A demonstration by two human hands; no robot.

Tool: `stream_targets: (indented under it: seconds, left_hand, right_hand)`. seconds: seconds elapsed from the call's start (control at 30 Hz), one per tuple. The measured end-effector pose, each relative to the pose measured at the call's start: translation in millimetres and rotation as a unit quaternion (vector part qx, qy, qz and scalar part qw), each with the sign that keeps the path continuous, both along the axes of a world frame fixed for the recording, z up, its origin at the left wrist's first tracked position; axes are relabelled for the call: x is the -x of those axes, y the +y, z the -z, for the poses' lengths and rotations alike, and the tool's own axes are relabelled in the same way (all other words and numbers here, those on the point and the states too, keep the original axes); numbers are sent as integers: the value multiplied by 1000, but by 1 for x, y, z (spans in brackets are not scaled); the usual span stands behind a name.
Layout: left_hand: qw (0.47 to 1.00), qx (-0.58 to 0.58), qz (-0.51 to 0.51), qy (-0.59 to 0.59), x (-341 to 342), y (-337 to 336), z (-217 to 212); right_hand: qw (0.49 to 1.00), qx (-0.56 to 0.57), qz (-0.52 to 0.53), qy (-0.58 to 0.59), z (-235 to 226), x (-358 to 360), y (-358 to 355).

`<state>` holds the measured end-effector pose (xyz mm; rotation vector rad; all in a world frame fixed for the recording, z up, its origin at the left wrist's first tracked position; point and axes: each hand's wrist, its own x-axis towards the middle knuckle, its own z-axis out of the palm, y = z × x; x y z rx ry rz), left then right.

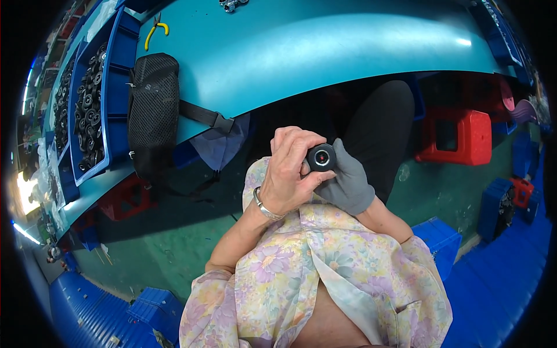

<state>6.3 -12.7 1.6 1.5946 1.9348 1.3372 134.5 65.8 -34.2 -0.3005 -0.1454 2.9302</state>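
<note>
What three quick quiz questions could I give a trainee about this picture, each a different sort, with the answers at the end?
1. Multiple choice: which hand wears the grey glove? A, left; B, right; C, both.
2. True or false: the yellow-handled pliers lie on the teal tabletop.
3. Short answer: what does the left hand grip between its fingers and thumb?

Key:
1. B, the right hand.
2. True.
3. A black round part with a pale ring around its centre.
</note>
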Motion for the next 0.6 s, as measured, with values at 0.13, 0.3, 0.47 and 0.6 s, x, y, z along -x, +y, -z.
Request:
stream_targets:
  seconds: [0.13,0.3,0.47,0.6]
  left_hand:
    - [1000,-2,-5,-6,-1,0,-1]
    - [997,-28,-60,25,-1,-1,2]
    - [995,-28,-77,55,1,0,2]
    - [995,-30,-83,36,-1,1,5]
  right_hand:
    - [1000,3,-6,-9,-2,1,0]
    - [989,-105,24,-98,-8,5,1]
    - [955,-238,65,-164,-18,2,8]
    - [924,-308,49,-221,-19,4,11]
